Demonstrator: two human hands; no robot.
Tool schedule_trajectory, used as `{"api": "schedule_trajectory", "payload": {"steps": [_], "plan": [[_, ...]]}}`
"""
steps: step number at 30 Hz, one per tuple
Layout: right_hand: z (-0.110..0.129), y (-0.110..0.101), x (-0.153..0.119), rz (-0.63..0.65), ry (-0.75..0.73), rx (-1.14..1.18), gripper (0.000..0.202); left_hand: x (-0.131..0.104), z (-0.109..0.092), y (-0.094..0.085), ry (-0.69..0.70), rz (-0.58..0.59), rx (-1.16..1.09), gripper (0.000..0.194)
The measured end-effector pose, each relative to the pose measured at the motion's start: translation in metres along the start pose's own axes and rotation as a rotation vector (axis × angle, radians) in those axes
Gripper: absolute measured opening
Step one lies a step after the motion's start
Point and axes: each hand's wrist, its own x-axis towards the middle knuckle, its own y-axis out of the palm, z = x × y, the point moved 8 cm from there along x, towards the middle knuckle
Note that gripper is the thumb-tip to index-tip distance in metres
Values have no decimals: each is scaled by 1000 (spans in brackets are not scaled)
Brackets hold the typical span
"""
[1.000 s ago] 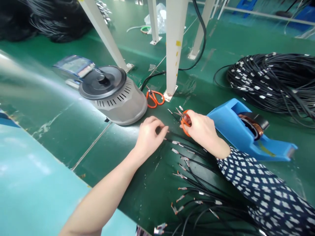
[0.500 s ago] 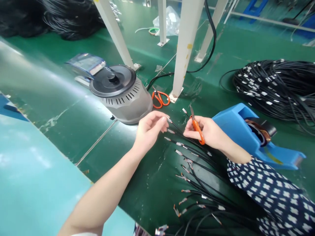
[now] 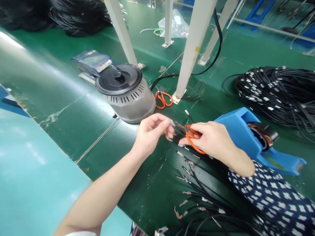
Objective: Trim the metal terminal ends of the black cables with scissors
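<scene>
My left hand (image 3: pixel 154 132) pinches the end of a thin black cable (image 3: pixel 177 128) between thumb and fingers. Orange-handled scissors (image 3: pixel 195 141) are in my right hand (image 3: pixel 209 136), with their blades pointing left at the cable, close to my left fingertips. Whether the blades touch the cable is too small to tell. Several black cables (image 3: pixel 201 189) with pale and orange-tipped ends fan out on the green surface below my hands.
A round grey tape dispenser (image 3: pixel 131 101) stands left of a second orange-handled pair of scissors (image 3: pixel 163 99). A white post (image 3: pixel 189 55) rises behind. On the right are a blue tape dispenser (image 3: pixel 236 127) and a coil of black cable (image 3: pixel 278 91).
The scissors have swung from pointing up to pointing left, their blades now beside my left fingers. My right hand has turned with them. The whole view has shifted slightly.
</scene>
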Motion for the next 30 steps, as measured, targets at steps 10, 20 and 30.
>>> {"api": "schedule_trajectory", "payload": {"steps": [10,20,30], "plan": [[3,-1,2,0,-35,-74,54,-2,3,3,-27,23,-82,16],[13,-6,1,13,-108,-249,41,-4,7,5,-17,9,-111,16],[-5,18,5,254,2,275,56,-1,7,8,-38,35,-126,20]]}}
